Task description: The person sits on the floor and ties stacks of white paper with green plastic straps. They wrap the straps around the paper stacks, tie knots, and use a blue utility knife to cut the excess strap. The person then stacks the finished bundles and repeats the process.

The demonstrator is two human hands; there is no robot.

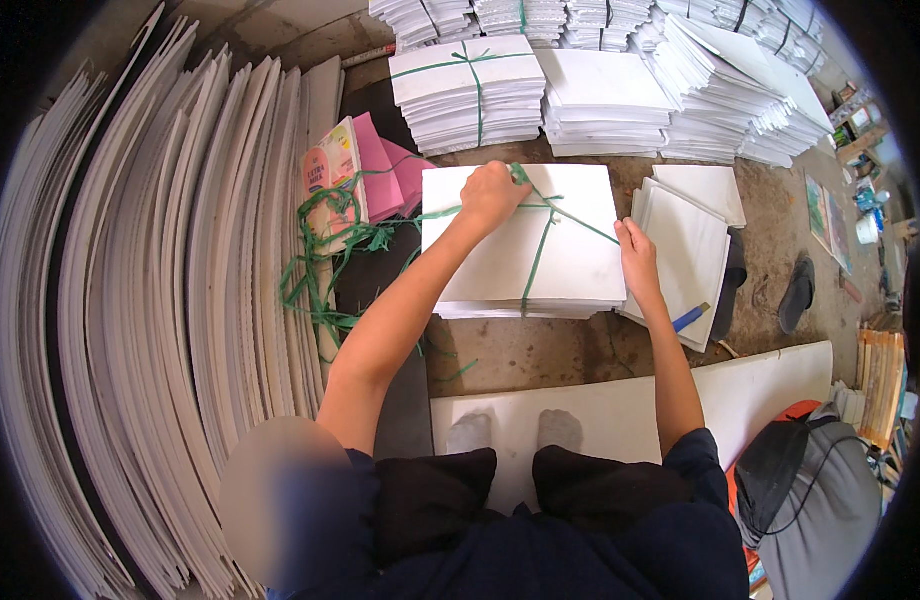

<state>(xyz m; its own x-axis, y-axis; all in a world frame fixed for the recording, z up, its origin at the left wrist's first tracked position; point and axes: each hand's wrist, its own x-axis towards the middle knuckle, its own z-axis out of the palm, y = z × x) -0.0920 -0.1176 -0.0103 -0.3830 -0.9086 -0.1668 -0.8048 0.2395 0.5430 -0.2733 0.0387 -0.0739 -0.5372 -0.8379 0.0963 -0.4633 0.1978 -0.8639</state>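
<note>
Low in front of me, on the floor, lies a thick stack of white boards (480, 262). Green string (540, 250) crosses its top and runs down the near side, meeting in a knot right of the middle. My left hand (491, 196) is closed on a bunch of this string near the far edge of the top board. At the stack's right edge, my right hand (637, 258) pinches the string strand that stretches from the knot. Loose string (330, 285) lies tangled to the left, beside pink sheets (380, 175) and a printed carton piece (332, 185).
Tall boards (205, 230) stand packed along the left. Behind sit a tied bundle (430, 85) and untied stacks (605, 80). To the right lie loose boards (685, 240), a blue-handled tool (691, 318) and dark slippers (797, 293). A grey bag (825, 490) rests lower right.
</note>
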